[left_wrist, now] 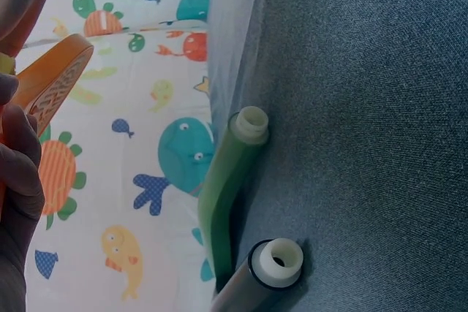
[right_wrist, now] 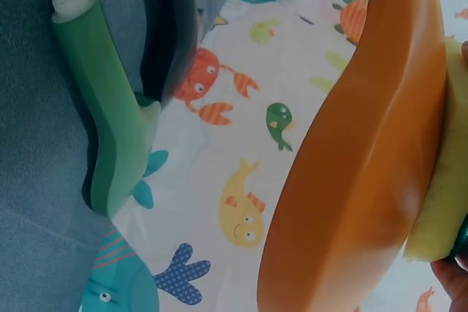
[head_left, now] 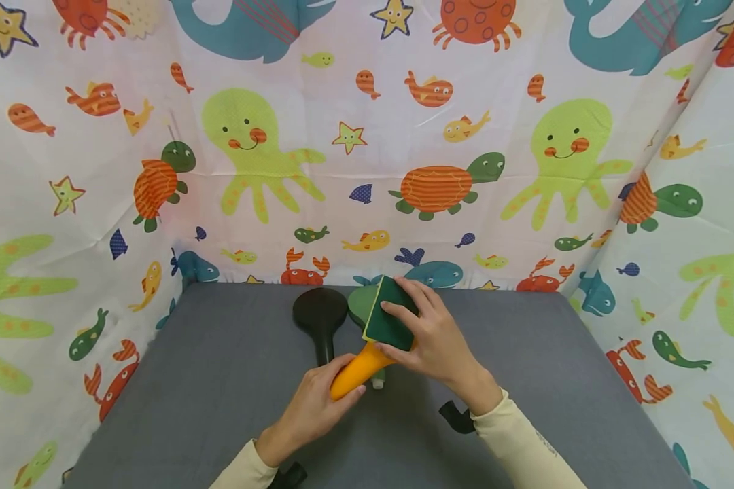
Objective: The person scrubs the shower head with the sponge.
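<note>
The left hand [head_left: 318, 401] has its fingers and thumb clamped round the handle of an orange shower head [head_left: 356, 372], held up over the table; the right hand [head_left: 431, 333] grips a sponge [head_left: 389, 316], fingers spread over its dark green side and thumb at its lower edge. From the head the sponge hides most of the orange head; the right wrist view shows its smooth back with the sponge's yellow side lying against it, and the left wrist view its patterned spray face. Behind the hands, a black shower head [head_left: 320, 312] and a green shower head [head_left: 362, 305] lie just beside each other, their round ends near the table's back edge, where the printed curtain [head_left: 306, 115] rises. The left wrist view shows both handles' white open ends, while from the head the black one's end is hidden. Broad grey stretches of the table [head_left: 220, 407] run out to left and right of the hands. The right sleeve [head_left: 526, 441] bears small lettering, too small to read.
</note>
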A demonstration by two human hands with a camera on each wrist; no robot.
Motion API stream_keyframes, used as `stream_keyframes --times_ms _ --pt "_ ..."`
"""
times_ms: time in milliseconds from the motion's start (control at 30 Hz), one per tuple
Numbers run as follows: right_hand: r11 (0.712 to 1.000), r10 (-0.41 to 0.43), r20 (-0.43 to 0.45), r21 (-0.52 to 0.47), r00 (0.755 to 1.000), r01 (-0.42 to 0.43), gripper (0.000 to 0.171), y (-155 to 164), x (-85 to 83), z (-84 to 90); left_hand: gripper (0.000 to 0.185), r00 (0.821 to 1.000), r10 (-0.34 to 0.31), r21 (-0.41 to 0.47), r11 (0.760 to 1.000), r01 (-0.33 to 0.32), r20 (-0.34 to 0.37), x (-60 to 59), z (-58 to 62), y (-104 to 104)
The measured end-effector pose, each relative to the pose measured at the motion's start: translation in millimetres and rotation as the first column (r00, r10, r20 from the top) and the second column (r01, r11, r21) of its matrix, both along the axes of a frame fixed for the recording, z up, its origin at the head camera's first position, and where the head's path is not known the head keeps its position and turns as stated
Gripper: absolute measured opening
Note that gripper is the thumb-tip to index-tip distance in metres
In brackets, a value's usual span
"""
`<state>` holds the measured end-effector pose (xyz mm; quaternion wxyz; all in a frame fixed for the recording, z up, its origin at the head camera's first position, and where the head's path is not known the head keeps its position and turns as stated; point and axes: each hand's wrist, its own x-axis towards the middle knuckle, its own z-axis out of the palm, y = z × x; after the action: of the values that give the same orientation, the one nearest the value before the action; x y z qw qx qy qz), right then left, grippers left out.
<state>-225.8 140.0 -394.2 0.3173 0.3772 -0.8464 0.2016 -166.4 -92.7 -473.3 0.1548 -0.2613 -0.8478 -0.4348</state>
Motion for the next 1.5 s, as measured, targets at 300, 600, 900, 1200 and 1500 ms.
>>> stream_keyframes --times_ms 300,600,900,1200,1500 --pt "1.000 0.005 0.019 -0.002 1.000 -0.005 0.059 -1.7 3.3 1.1 0.045 1.000 0.014 0.017 1.000 -0.014 -0.006 -0.1 0.4 -2.6" --pt "0.994 -0.029 0.113 -0.103 0.993 0.041 0.060 13.2 -3.8 2.6 0.046 1.000 0.018 0.024 1.000 -0.018 0.023 3.4 2.7 -6.8" --pt "0.984 -0.063 0.121 -0.158 0.991 0.082 0.059 26.0 -9.9 1.1 0.044 1.000 0.001 0.045 0.999 -0.002 0.029 4.8 3.1 -11.5" --pt "0.973 -0.092 0.122 -0.202 0.988 0.116 0.060 37.0 -14.0 -2.8 0.044 0.999 0.012 0.097 0.995 -0.017 0.048 4.0 1.7 -11.9" --pt "0.964 -0.118 0.125 -0.224 0.985 0.143 0.060 38.5 -13.1 -6.9 0.045 0.980 0.037 0.178 0.981 -0.072 0.194 0.5 4.2 -9.4"
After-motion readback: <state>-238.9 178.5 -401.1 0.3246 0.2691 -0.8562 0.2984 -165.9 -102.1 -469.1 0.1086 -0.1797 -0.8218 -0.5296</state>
